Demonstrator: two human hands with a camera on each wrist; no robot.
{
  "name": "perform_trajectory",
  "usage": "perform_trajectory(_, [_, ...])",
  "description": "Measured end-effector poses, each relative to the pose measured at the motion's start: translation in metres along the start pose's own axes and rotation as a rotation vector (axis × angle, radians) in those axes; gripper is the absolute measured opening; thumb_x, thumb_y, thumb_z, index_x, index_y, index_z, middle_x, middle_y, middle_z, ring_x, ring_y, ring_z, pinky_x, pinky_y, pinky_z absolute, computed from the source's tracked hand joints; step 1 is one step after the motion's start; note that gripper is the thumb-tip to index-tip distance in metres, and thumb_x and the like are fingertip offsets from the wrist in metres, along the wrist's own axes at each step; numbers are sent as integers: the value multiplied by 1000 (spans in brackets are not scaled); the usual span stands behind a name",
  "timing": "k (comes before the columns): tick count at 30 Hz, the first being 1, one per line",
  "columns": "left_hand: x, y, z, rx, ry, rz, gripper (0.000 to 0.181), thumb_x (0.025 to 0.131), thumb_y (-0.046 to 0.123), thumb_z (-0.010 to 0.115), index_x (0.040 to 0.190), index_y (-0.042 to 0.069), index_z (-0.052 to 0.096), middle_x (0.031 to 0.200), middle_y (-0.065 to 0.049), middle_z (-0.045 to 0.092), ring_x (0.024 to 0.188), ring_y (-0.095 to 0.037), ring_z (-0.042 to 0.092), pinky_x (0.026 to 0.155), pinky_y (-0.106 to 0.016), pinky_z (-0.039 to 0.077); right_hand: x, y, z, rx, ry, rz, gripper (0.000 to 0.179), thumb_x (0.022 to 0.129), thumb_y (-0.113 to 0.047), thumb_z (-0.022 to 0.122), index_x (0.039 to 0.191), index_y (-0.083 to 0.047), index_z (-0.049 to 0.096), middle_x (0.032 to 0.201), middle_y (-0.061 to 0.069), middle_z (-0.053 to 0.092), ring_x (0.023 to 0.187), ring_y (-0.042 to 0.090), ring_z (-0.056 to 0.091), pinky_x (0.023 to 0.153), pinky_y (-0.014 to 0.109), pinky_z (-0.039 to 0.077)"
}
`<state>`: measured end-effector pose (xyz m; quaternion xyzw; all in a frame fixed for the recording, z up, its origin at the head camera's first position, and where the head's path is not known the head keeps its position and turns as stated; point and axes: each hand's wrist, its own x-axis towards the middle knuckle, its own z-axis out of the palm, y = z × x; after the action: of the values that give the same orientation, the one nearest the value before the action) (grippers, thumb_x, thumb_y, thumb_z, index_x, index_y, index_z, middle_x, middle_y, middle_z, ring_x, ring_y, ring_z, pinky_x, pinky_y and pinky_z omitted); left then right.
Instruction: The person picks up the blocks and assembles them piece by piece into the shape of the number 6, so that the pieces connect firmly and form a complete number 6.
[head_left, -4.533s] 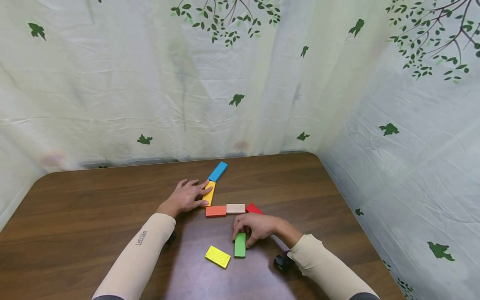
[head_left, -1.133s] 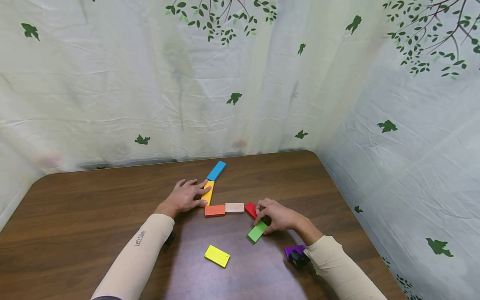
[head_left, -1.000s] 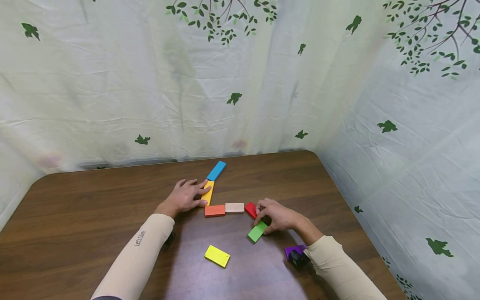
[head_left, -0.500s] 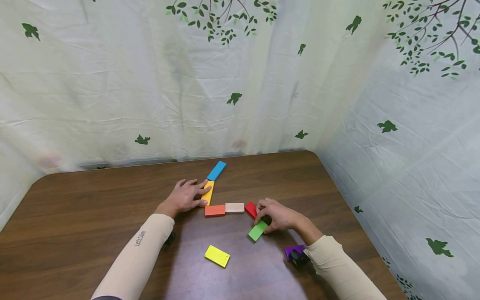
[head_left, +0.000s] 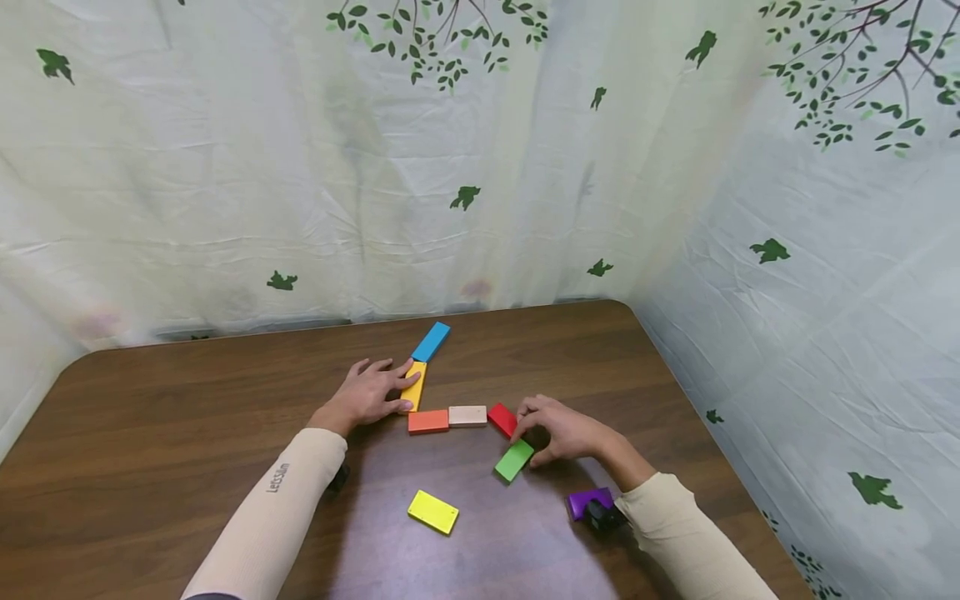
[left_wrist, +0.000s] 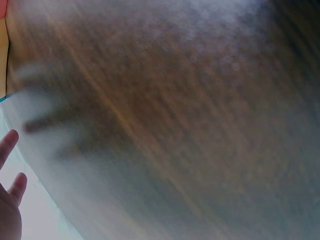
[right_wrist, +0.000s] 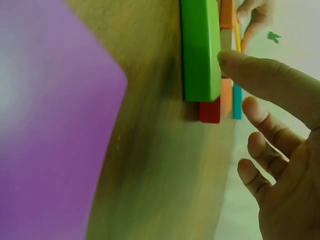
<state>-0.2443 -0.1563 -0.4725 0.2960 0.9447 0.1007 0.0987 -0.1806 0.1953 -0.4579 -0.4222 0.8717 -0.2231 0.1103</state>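
Observation:
Several flat rectangular blocks lie end to end on the brown table. My left hand [head_left: 367, 393] rests spread fingers on the orange-yellow block [head_left: 414, 390]; the blue block [head_left: 431, 342] continues beyond it. Right of these come the orange block [head_left: 428, 422], the beige block [head_left: 468, 417] and the slanting red block [head_left: 501, 419]. My right hand [head_left: 566, 429] is over the green block [head_left: 513, 462], which angles towards me from the red one. In the right wrist view one fingertip meets the green block's [right_wrist: 200, 55] edge, while the other fingers are loosely bent and hold nothing.
A yellow block [head_left: 432, 512] lies apart, nearer me. Beside my right wrist lies a purple block [head_left: 588, 502], partly covered by the dark wrist camera [head_left: 602, 517]. A white leaf-printed curtain [head_left: 420, 250] hangs behind the table [head_left: 187, 467] and along its right side.
My right hand has brought the green block up and right, turning it slantwise to the red block. Just now its thumb has eased off the block. My left hand has stayed put.

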Motion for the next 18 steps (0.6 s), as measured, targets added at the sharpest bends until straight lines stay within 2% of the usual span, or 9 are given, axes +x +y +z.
perform_trajectory(6, [1, -1, 2, 7, 12, 11, 61, 91, 43, 62, 143, 14, 48, 153, -11, 35, 136, -45, 31, 107, -66, 16, -20, 0, -5, 116, -18, 38, 33, 71, -15, 84, 102, -12, 73, 106, -4, 58, 103, 14, 51, 93, 33, 43])
perform_trajectory(10, [1, -1, 3, 4, 15, 19, 61, 91, 43, 62, 143, 15, 47, 153, -11, 35, 136, -45, 32, 107, -66, 17, -36, 7, -3, 200, -20, 32, 32, 72, -15, 85, 101, -11, 73, 106, -5, 60, 102, 12, 54, 91, 32, 44])
perform_trajectory(14, [1, -1, 2, 0, 16, 16, 61, 91, 42, 62, 143, 15, 47, 153, -11, 35, 136, -45, 31, 107, -66, 16, -53, 17, 0, 300, -30, 11, 34, 72, -15, 85, 102, -9, 72, 104, -3, 63, 92, 17, 56, 82, 30, 46])
perform_trajectory(18, [2, -1, 2, -1, 18, 14, 61, 91, 42, 63, 143, 14, 47, 153, -12, 35, 137, -46, 30, 107, -67, 15, -69, 24, 1, 392, -63, 24, 33, 72, -14, 85, 102, -8, 72, 104, -4, 64, 87, 24, 56, 76, 29, 47])
